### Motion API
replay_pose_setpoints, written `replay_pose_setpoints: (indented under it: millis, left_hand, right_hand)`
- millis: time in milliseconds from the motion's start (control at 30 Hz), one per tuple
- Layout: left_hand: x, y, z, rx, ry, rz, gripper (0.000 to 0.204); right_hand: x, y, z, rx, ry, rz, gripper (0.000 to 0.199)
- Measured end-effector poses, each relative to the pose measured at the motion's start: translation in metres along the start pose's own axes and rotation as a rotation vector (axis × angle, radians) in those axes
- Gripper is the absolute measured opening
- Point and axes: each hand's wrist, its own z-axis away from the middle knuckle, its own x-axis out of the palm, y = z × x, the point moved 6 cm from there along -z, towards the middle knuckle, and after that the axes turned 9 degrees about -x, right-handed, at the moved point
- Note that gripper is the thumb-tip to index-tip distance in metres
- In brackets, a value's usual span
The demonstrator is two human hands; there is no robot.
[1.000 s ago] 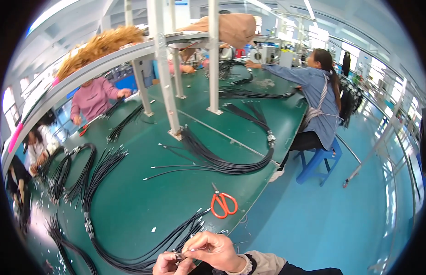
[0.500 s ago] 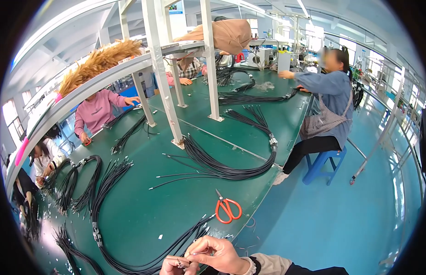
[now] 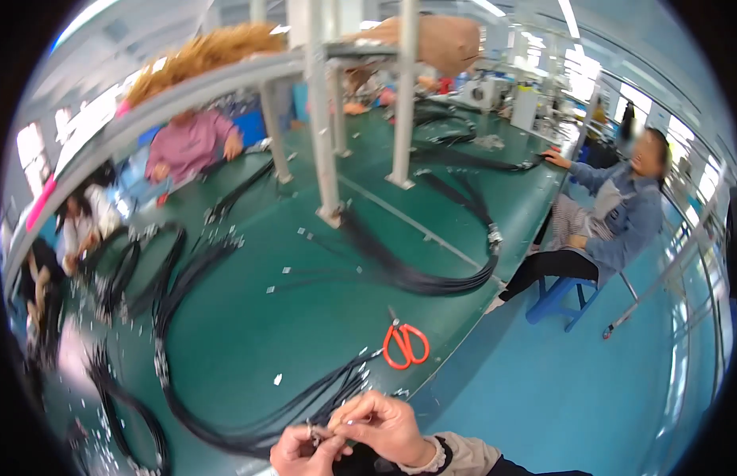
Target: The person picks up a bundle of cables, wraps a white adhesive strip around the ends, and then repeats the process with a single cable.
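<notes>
At the lower edge, my left hand (image 3: 303, 452) and my right hand (image 3: 387, 430) meet fingertip to fingertip, both pinched closed. What sits between the fingers is too small and blurred to make out. Just behind them lies a bundle of black cables (image 3: 218, 438) with pale tips, some of its ends fanning out beside my right hand. That bundle curves left and up, held by a light-coloured band (image 3: 161, 366). Scissors with red handles (image 3: 406, 347) rest on the green table (image 3: 249, 325) beyond my right hand, touched by neither hand.
More black cable bundles (image 3: 432, 278) lie across the table. White shelf posts (image 3: 325, 159) rise from it under a raised shelf. A co-worker (image 3: 622, 210) sits on a blue stool (image 3: 560, 297) at right; others work along the left. Small white scraps (image 3: 278, 380) lie about.
The view has tilted, smearing the far things. My hands stay pinched together, slightly higher in view. The co-worker at right has drawn one arm back from the table and leaned away.
</notes>
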Motion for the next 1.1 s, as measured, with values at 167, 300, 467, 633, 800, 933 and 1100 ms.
replay_pose_setpoints:
  millis: [167,300,467,633,800,933,1100]
  left_hand:
    - [-0.038,-0.024,-0.051,0.061,-0.162,0.115,0.015]
    - [-0.069,-0.060,-0.059,0.027,-0.181,0.178,0.014]
    - [-0.076,-0.064,-0.064,0.005,-0.203,0.171,0.022]
    - [-0.074,-0.059,-0.062,0.072,-0.261,0.063,0.027]
    - [-0.071,-0.059,-0.065,0.120,-0.276,0.030,0.025]
    - [-0.071,-0.065,-0.066,0.138,-0.256,0.064,0.024]
    - [-0.072,-0.071,-0.063,0.150,-0.231,0.072,0.021]
  right_hand:
    - [0.002,0.053,-0.019,-0.163,-0.035,0.200,0.015]
    - [-0.005,0.085,-0.004,-0.093,-0.149,0.549,0.020]
    - [0.011,0.092,-0.011,-0.030,-0.303,0.854,0.023]
    - [0.009,0.087,-0.006,-0.037,-0.274,0.791,0.030]
    - [0.002,0.088,-0.007,-0.054,-0.255,0.745,0.025]
    - [0.001,0.086,-0.009,-0.197,-0.346,0.801,0.024]
    - [0.000,0.092,-0.001,-0.101,-0.168,0.661,0.015]
